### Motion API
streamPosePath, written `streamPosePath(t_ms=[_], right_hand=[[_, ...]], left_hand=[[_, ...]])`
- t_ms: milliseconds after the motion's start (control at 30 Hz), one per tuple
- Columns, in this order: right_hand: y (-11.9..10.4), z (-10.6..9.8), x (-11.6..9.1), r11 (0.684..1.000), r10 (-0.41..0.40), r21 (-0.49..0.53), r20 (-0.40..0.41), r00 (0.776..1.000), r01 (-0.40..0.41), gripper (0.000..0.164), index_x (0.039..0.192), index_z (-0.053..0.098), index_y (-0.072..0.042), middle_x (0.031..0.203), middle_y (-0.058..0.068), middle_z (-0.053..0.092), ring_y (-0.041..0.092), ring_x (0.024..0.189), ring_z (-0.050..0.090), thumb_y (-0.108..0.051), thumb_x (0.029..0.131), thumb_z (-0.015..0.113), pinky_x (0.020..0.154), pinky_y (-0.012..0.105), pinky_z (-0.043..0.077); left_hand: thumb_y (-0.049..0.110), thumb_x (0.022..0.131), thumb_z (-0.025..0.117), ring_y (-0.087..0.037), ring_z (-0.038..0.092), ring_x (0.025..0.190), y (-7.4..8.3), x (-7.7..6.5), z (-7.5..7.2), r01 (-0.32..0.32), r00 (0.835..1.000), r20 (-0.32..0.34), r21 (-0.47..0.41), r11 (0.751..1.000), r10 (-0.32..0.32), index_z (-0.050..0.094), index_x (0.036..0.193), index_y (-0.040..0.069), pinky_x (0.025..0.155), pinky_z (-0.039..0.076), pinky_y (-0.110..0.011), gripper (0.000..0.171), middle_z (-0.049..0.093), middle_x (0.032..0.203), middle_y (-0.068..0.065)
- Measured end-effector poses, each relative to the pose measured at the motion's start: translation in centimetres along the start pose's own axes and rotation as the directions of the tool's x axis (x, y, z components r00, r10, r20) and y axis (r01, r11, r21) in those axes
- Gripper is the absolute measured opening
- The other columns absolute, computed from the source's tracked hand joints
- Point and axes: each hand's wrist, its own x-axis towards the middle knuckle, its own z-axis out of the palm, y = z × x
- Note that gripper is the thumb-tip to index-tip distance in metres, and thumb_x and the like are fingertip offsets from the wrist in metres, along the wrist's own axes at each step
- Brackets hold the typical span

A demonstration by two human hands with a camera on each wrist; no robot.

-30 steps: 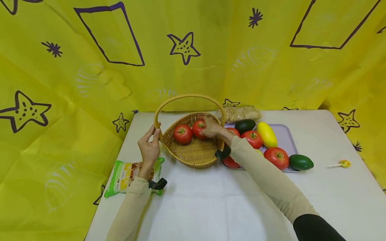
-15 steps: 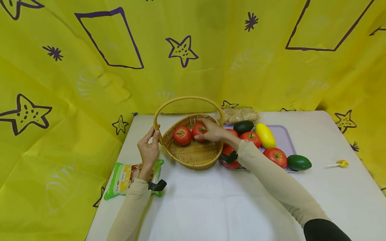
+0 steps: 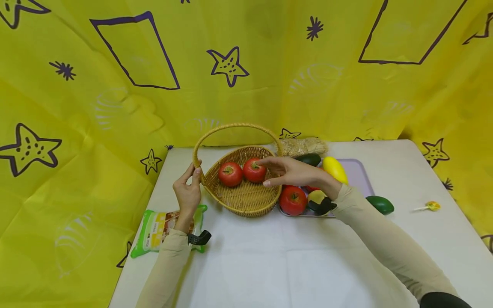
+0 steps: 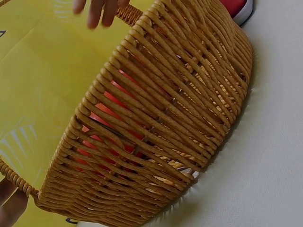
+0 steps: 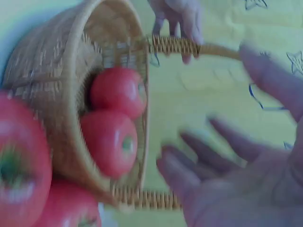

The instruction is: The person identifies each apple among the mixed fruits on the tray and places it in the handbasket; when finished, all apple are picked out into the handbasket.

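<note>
A woven basket (image 3: 242,201) with a tall arched handle stands on the white table. Inside it, side by side toward the back, lie a red apple (image 3: 230,174) and a second red apple (image 3: 254,170). My left hand (image 3: 187,192) pinches the handle low on its left side. Over the basket's right rim, my right hand (image 3: 298,171) is spread with nothing in it, fingertips close by the second apple in the head view. In the right wrist view the right hand (image 5: 246,184) shows its loosely spread fingers and thumb, apart from the apples.
Right of the basket is a lilac tray (image 3: 358,171) with more red apples (image 3: 293,200), a yellow oval fruit (image 3: 334,169) and green fruit (image 3: 379,205). A grain bag (image 3: 304,147) lies behind, a lollipop (image 3: 433,206) far right, a green-edged packet (image 3: 154,226) front left.
My right hand has let go of the second apple in the basket and drawn back to the right, fingers opening. The left hand keeps its hold on the handle.
</note>
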Motion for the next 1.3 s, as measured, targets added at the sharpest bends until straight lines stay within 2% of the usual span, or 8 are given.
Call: streamPosePath(t_ms=[100, 333, 533, 667, 867, 1033, 1200, 1300], right_hand=[[0.6, -0.9, -1.5, 0.997, -0.037, 0.063, 0.023, 0.999, 0.035, 0.069, 0.16, 0.048, -0.012, 0.166, 0.018, 0.044, 0.04, 0.156, 0.037, -0.022, 0.099, 0.079, 0.127, 0.061, 0.03], [2.8, -3.0, -5.6, 0.991, -0.068, 0.116, -0.028, 0.997, 0.07, 0.075, 0.157, 0.049, -0.001, 0.158, 0.021, 0.053, 0.043, 0.144, 0.052, -0.008, 0.091, 0.084, 0.119, 0.057, 0.044], [5.4, -5.0, -9.5, 0.991, -0.133, 0.003, -0.095, 0.987, 0.134, 0.075, 0.154, 0.051, 0.0, 0.154, 0.017, 0.058, 0.02, 0.136, 0.062, 0.004, 0.087, 0.083, 0.114, 0.037, 0.052], [7.1, -5.8, -11.7, 0.984, -0.175, -0.048, -0.14, 0.974, 0.17, 0.08, 0.154, 0.05, 0.003, 0.153, 0.015, 0.059, 0.02, 0.136, 0.062, 0.009, 0.083, 0.084, 0.111, 0.03, 0.052], [8.3, -5.9, -14.5, 0.973, -0.13, -0.216, -0.211, 0.969, 0.083, 0.08, 0.151, 0.056, -0.002, 0.15, 0.007, 0.063, 0.001, 0.132, 0.058, -0.001, 0.079, 0.092, 0.107, 0.018, 0.047], [9.2, -5.3, -16.1, 0.949, -0.098, -0.315, -0.269, 0.958, 0.009, 0.083, 0.145, 0.063, -0.006, 0.142, 0.001, 0.068, -0.013, 0.126, 0.052, -0.01, 0.071, 0.099, 0.105, 0.012, 0.045], [10.3, -4.7, -17.0, 0.946, -0.068, -0.322, -0.315, 0.947, -0.039, 0.087, 0.144, 0.064, -0.006, 0.139, -0.004, 0.07, -0.014, 0.124, 0.048, -0.013, 0.066, 0.102, 0.103, 0.01, 0.044], [11.0, -4.4, -17.4, 0.931, -0.061, -0.358, -0.348, 0.935, -0.072, 0.086, 0.142, 0.066, -0.007, 0.136, -0.002, 0.072, -0.011, 0.123, 0.051, -0.018, 0.065, 0.103, 0.102, 0.018, 0.051]], left_hand=[[-0.003, 0.103, 0.065, -0.011, 0.067, 0.093, 0.0, 0.0, 0.0, 0.006, 1.0, 0.004, -0.004, 1.0, -0.006, 0.069, 0.131, -0.011, 0.067, 0.055, -0.01, 0.029, 0.072, 0.121, -0.033], [-0.003, 0.103, 0.065, -0.003, 0.067, 0.094, -0.1, -0.2, 0.0, 0.013, 1.0, 0.003, 0.001, 1.0, -0.013, 0.068, 0.131, -0.012, 0.067, 0.055, -0.009, 0.03, 0.072, 0.12, -0.034], [-0.003, 0.103, 0.065, -0.003, 0.067, 0.096, 0.0, -0.2, -0.1, 0.013, 1.0, 0.005, -0.004, 1.0, -0.013, 0.067, 0.132, -0.012, 0.068, 0.056, -0.011, 0.031, 0.072, 0.122, -0.033], [-0.004, 0.103, 0.064, -0.006, 0.066, 0.095, 0.0, -0.1, -0.1, 0.005, 1.0, 0.005, -0.011, 1.0, -0.005, 0.067, 0.132, -0.012, 0.067, 0.054, -0.01, 0.03, 0.071, 0.123, -0.034], [-0.005, 0.103, 0.064, -0.005, 0.067, 0.096, -0.1, -0.1, 0.0, -0.002, 1.0, 0.003, -0.017, 1.0, 0.002, 0.068, 0.131, -0.013, 0.073, 0.057, -0.01, 0.03, 0.071, 0.123, -0.034], [-0.006, 0.102, 0.064, -0.004, 0.066, 0.093, -0.2, -0.1, 0.1, -0.002, 1.0, -0.004, -0.022, 1.0, 0.002, 0.068, 0.13, -0.013, 0.07, 0.057, -0.011, 0.029, 0.07, 0.123, -0.035], [-0.007, 0.102, 0.064, -0.004, 0.066, 0.092, -0.2, -0.1, 0.2, -0.004, 1.0, -0.005, -0.033, 0.999, 0.004, 0.068, 0.13, -0.013, 0.069, 0.056, -0.01, 0.029, 0.069, 0.124, -0.035], [-0.007, 0.102, 0.064, -0.006, 0.066, 0.092, -0.2, -0.1, 0.1, -0.007, 1.0, -0.003, -0.032, 0.999, 0.007, 0.068, 0.13, -0.013, 0.069, 0.056, -0.01, 0.029, 0.07, 0.124, -0.034]])
